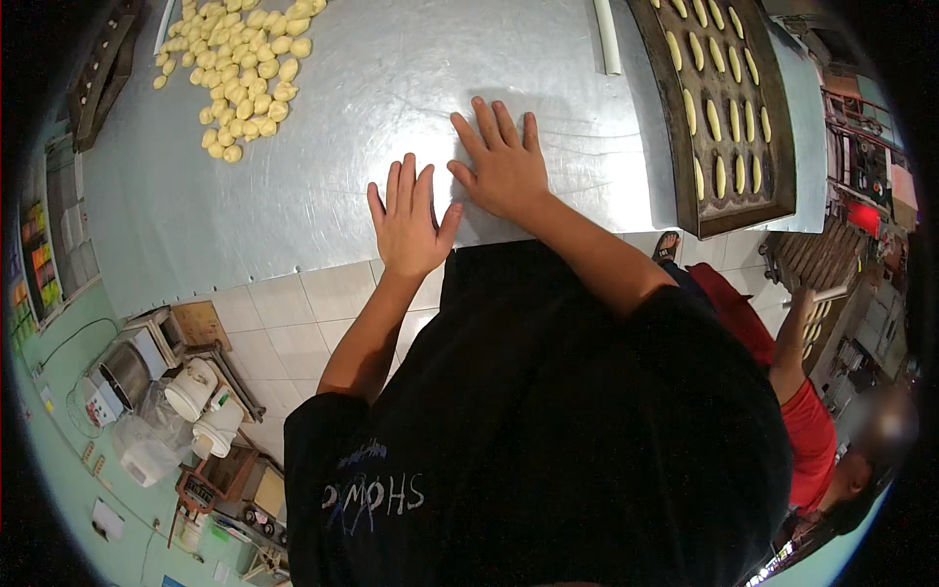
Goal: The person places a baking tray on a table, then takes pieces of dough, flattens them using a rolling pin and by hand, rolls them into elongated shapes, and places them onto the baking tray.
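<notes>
My left hand (407, 225) lies palm down on the metal tabletop (323, 176) near its front edge, fingers stretched out. Just to the right and a little farther in, my right hand (504, 166) also rests flat, fingers spread. No object shows in either hand; what may lie under the palms is hidden. A heap of small pale-yellow dough balls (240, 73) sits at the far left of the table. On the right side stands a dark baking tray (690, 223) with several rows of slim dough sticks (719, 117).
A pale rod (607, 39) lies at the back, left of the tray. Beyond the table's right end, a person in a red shirt (807, 440) holds a light-coloured stick by another tray (818, 328). White buckets (191, 389) stand at the lower left. A dark rack (103, 73) is at far left.
</notes>
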Demonstrator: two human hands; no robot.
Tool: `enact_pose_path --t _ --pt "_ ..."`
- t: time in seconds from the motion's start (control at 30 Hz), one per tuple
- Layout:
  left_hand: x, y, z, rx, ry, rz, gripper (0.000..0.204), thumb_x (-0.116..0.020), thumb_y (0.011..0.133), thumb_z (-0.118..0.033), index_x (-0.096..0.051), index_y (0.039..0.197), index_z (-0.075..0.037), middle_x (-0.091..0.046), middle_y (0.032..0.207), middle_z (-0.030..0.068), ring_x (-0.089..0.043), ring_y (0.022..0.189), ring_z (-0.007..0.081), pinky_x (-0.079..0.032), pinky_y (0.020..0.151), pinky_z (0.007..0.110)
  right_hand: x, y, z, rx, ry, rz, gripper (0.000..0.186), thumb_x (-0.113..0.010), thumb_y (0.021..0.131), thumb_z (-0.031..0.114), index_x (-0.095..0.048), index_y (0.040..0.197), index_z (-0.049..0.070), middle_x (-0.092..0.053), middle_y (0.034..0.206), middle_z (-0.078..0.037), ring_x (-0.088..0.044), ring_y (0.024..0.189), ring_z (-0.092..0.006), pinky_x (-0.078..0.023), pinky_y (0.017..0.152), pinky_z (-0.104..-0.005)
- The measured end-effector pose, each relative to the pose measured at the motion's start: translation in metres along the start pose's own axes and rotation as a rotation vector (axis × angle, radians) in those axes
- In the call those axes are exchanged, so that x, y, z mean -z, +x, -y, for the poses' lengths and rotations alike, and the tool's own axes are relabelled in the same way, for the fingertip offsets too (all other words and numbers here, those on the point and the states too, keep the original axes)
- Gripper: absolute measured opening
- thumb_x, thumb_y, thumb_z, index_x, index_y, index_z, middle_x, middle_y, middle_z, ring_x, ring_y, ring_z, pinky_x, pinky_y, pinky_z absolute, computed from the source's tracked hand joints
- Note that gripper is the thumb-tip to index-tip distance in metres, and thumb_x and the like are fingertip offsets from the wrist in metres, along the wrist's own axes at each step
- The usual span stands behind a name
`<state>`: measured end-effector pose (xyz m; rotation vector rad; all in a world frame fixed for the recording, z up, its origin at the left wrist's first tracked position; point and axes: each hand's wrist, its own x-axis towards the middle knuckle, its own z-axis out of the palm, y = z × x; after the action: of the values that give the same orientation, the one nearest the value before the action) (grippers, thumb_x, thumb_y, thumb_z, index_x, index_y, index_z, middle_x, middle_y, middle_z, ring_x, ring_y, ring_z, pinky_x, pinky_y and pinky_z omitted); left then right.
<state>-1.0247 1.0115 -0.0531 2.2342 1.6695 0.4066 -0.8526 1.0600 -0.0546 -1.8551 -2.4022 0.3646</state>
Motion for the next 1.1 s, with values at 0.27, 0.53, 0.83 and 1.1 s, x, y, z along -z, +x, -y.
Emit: enact_pose_path --t 0.27,0.53,0.83,1.1 --pt "-0.002 0.008 -0.001 -0.028 -0.015 -0.024 0.059 -0.059 0.087 -0.042 -0.050 0.132 -0.005 -0.038 0.147 0.0206 -0.032 0.138 0.0374 -0.012 0.111 0.058 0.060 0.054 -0.075 -0.114 0.666 -0.141 0.051 -0.050 0.094 0.049 -0.061 0.124 0.009 -0.066 0.111 -0.019 -0.065 0.098 -0.0343 -0.050 0.089 -0.0403" --pt "-0.007 0.019 -0.009 -0.025 -0.028 -0.042 0.057 -0.060 0.087 -0.042 -0.052 0.129 -0.005 -0.040 0.145 0.0205 -0.034 0.136 0.0377 -0.013 0.110 0.060 0.049 -0.006 -0.090 0.241 0.350 0.116 0.039 -0.073 0.077 0.018 -0.062 0.114 0.012 -0.062 0.106 -0.008 -0.060 0.101 -0.0273 -0.047 0.087 -0.0400" --pt "-0.017 0.026 -0.047 0.019 0.001 -0.080 0.064 -0.067 0.080 -0.043 -0.051 0.131 -0.006 -0.040 0.147 0.0189 -0.034 0.137 0.0374 -0.016 0.111 0.059 0.074 0.006 -0.122 0.376 0.347 -0.014 0.018 -0.068 0.082 0.028 -0.066 0.093 0.014 -0.064 0.091 -0.006 -0.063 0.091 -0.0252 -0.050 0.076 -0.0408" --pt "-0.051 0.019 -0.115 0.208 0.063 -0.101 0.072 -0.065 0.082 -0.041 -0.041 0.139 -0.002 -0.031 0.152 0.0200 -0.024 0.143 0.0375 -0.009 0.114 0.057 0.161 -0.032 -0.253 0.320 0.139 -0.046 0.023 -0.072 0.080 0.026 -0.069 0.099 0.014 -0.070 0.097 -0.009 -0.068 0.091 -0.0277 -0.053 0.076 -0.0415"
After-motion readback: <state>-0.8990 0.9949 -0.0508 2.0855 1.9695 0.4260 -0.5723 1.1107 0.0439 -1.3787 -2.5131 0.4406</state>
